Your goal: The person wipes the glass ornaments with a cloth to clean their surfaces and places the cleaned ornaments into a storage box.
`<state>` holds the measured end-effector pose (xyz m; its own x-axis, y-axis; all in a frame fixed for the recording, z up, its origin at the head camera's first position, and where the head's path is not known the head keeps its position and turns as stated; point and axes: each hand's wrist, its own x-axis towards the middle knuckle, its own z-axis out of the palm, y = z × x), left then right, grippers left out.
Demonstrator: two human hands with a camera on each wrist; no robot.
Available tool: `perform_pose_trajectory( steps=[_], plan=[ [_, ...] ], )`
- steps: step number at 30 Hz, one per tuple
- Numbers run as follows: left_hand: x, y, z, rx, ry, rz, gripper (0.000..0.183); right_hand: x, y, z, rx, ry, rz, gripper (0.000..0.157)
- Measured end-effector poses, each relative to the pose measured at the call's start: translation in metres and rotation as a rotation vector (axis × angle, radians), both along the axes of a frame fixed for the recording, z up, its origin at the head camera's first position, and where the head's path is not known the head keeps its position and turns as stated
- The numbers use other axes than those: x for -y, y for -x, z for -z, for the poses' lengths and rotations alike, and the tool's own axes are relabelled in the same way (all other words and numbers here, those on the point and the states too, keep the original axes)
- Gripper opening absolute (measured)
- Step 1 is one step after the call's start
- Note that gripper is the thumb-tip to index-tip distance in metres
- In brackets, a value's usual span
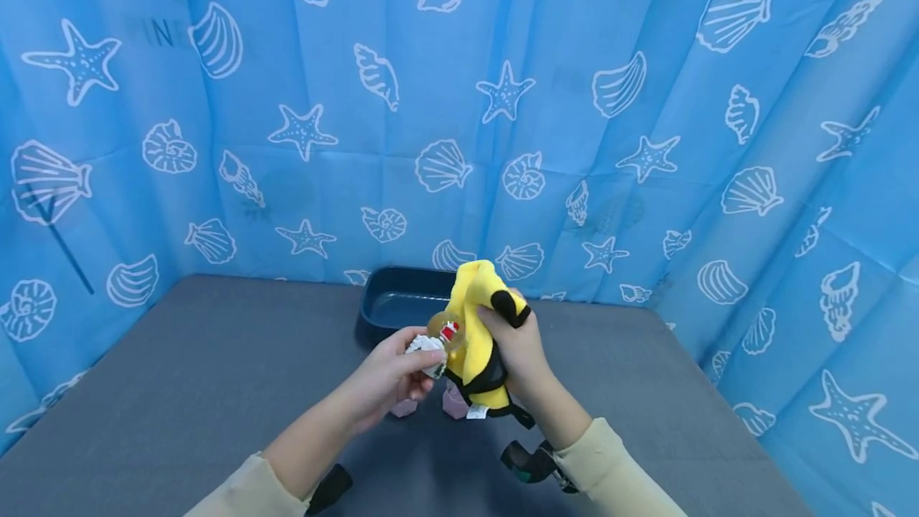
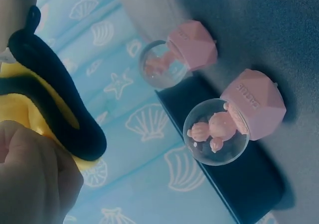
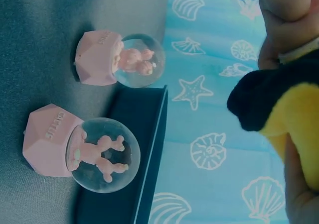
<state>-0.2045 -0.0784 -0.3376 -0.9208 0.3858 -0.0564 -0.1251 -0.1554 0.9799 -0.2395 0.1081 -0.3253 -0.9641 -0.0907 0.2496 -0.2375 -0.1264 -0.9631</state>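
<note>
In the head view, my left hand (image 1: 395, 377) holds a small snow globe by its white base (image 1: 425, 348), thumb across it. Something red and white shows inside its clear dome (image 1: 447, 331). My right hand (image 1: 522, 345) grips a soft yellow-and-black plush cloth item (image 1: 472, 294) with a white tag (image 1: 477, 412); it lies close against the dome, and whether they touch I cannot tell. Two pink snow globes with faceted bases, one nearer (image 2: 254, 104) and one farther (image 2: 194, 45) in the left wrist view, stand on the table beyond the hands, small pink figures inside.
A dark blue rectangular basin (image 1: 402, 305) sits at the back of the grey table (image 1: 215, 373), behind the pink globes. A blue shell-print curtain (image 1: 459, 102) hangs around the table. Black wrist gear (image 1: 531, 463) hangs below the right forearm.
</note>
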Motion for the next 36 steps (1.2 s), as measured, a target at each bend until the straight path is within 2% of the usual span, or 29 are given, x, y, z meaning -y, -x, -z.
perform_pose_trajectory(
  steps=[3,8,11,14,19,22,26,30,36],
  plan=[
    [0.002,0.001,0.0,0.01,-0.024,0.02,0.051,-0.001,-0.001,-0.002,0.036,0.073,0.0,0.03],
    [0.006,0.002,0.0,0.019,-0.099,0.08,0.047,-0.003,-0.004,0.0,0.012,0.068,-0.114,0.035],
    [0.008,0.001,-0.001,0.016,-0.157,0.107,0.046,-0.004,-0.003,0.003,-0.039,0.032,-0.221,0.036],
    [0.008,0.001,-0.003,0.023,-0.196,0.114,0.048,-0.004,-0.001,0.006,-0.145,-0.017,-0.334,0.036],
    [0.009,0.002,-0.002,0.038,-0.229,0.158,0.041,-0.002,0.002,0.008,-0.27,-0.122,-0.442,0.02],
    [0.011,0.002,0.003,0.016,-0.228,0.198,0.033,0.002,0.001,0.008,-0.275,-0.179,-0.41,0.015],
    [0.011,0.003,0.009,0.018,-0.237,0.225,0.03,0.008,-0.003,0.008,-0.223,-0.227,-0.282,0.021],
    [0.01,0.003,0.009,0.055,-0.242,0.226,0.034,0.013,-0.006,0.006,-0.156,-0.192,-0.178,0.022],
    [0.007,0.002,0.007,0.058,-0.183,0.212,0.042,0.011,-0.006,0.003,-0.16,-0.156,-0.08,0.019]
  ],
)
